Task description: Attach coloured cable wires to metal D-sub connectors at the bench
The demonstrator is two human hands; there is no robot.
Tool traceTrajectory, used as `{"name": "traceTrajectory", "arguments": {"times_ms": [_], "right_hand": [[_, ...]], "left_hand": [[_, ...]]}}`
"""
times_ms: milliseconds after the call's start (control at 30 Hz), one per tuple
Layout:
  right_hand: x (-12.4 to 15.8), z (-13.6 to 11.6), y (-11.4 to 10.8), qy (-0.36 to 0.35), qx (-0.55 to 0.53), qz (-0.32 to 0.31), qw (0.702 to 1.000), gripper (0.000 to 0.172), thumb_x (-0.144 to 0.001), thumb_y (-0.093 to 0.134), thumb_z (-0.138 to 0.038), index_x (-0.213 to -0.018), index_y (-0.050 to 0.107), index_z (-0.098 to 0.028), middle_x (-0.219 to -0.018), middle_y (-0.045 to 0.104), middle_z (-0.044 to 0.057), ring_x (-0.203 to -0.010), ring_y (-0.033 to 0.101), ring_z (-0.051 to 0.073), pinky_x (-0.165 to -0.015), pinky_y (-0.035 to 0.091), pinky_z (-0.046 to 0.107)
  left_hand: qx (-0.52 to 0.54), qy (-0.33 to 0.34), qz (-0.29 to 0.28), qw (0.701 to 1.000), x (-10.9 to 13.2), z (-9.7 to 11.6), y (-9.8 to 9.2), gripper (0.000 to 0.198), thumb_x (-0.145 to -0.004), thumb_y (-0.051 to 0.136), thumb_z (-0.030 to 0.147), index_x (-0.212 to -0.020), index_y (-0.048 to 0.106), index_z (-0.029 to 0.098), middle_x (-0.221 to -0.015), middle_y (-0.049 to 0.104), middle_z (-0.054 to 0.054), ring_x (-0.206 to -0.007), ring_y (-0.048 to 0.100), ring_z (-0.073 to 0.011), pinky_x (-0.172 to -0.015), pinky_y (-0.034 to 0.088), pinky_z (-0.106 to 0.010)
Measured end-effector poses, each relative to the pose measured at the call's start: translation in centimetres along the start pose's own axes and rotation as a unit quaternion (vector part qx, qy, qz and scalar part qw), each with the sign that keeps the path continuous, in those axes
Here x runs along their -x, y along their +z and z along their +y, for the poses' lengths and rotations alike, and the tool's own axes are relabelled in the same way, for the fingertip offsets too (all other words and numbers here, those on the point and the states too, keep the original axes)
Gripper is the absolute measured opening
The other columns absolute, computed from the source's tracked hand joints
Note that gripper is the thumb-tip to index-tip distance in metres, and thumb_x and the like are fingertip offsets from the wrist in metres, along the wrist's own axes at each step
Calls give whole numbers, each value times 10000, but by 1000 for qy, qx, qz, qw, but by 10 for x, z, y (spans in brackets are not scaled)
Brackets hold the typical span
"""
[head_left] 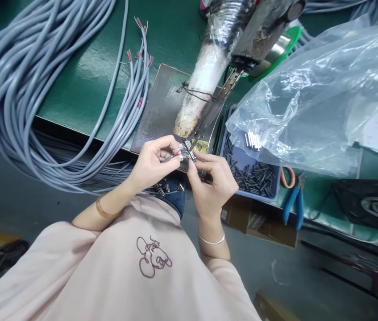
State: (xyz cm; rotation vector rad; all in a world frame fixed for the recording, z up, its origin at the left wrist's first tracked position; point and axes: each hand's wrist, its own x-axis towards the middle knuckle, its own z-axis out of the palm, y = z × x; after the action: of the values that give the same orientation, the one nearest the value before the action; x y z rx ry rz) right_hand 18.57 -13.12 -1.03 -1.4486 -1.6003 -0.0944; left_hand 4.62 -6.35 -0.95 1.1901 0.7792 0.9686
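Near the table edge, my left hand (157, 162) is closed, pinching thin coloured wires (180, 153) at the end of a cable. My right hand (213, 183) pinches a small metal multi-pin connector (189, 150) between thumb and fingers. The wires meet the connector's pin side; whether each is joined cannot be made out. From above, the long narrow tip of a fixed soldering iron (220, 98) reaches down to the connector. Beside it hangs a whitish, plastic-wrapped tube (202, 73). Below my hands, several cable ends with connectors (167, 188) lie on my lap.
Thick grey cable coils (18, 84) cover the table's left side, with stripped ends (142, 58) near a dark plate (162, 98). To the right are a blue bin (277, 187) of black sleeves, a clear plastic bag (309, 98), blue-handled pliers (294, 200) and a green-rimmed spool (294, 38).
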Motion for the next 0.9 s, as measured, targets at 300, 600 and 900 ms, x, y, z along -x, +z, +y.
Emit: {"name": "traceTrajectory", "arguments": {"times_ms": [300,600,900], "right_hand": [[0,0,-2,-26,26,-1,999,163,-887,719,-129,-829,610,-234,-964,784,12,-869,764,137,-755,610,250],[19,12,-7,12,-101,55,993,97,-954,629,-153,-987,580,-230,-922,791,19,-841,797,172,-685,654,287],[29,17,-9,-72,-102,-4,992,138,-903,668,-132,-896,571,-229,-1016,807,70,-850,798,185,-669,645,279]], "left_hand": [[-25,7,5,1000,-2,1,0,103,-681,667,133,-673,567,154,-710,601,20,-576,516,-40,-515,420,-130],[63,-116,-31,991,2,3,-2,192,-636,710,130,-654,521,158,-674,585,41,-415,409,8,-388,294,-135],[165,-176,-143,960,20,7,-8,265,-712,833,241,-778,592,153,-583,614,48,-395,484,-29,-384,363,-143]]}}
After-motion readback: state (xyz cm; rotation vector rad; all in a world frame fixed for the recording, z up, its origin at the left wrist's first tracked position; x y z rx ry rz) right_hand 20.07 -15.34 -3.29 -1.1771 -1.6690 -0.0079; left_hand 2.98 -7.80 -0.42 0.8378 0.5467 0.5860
